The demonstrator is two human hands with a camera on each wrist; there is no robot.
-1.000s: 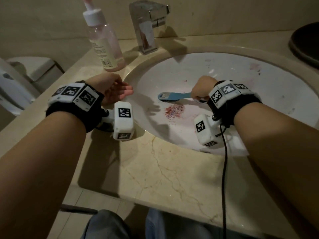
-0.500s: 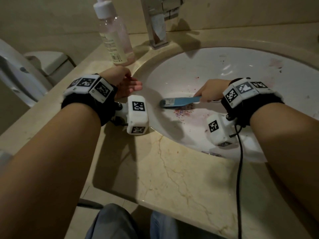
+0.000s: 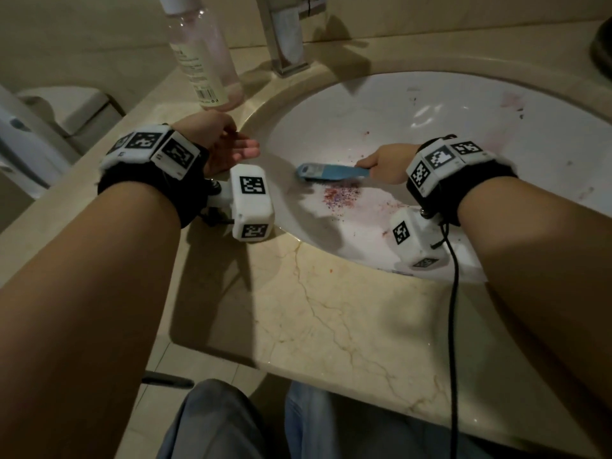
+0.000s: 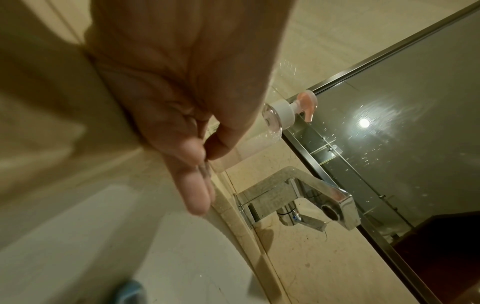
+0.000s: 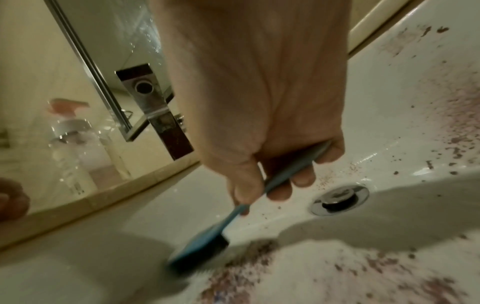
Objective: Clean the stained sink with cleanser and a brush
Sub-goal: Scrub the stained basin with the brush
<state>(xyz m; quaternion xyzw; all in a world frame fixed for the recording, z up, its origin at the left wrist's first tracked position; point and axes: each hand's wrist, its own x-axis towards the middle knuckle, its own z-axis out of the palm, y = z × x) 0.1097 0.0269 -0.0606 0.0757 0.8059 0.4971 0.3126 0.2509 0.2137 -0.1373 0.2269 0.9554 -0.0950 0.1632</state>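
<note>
The right hand [image 3: 385, 162] grips the blue brush [image 3: 326, 171] by its handle; the head has moved from directly over the purple stain [image 3: 341, 193] to just above it, mid-frame in the sink [image 3: 546, 160]. Judged: scrubbing is under way, stain largely intact. The left hand [image 3: 225, 144] rests open on the surface [image 3: 331, 309]. Soap bottle [image 3: 207, 64] and faucet [image 3: 286, 38], upper frame, obstruct nothing.

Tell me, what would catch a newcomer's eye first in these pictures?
The red-purple stain speckled across the white sink, just in front of the blue brush that the right hand grips by its handle. Next, the left hand, open and empty at the sink's rim on the left. Behind it stands a clear pump bottle, beside the faucet.
</note>
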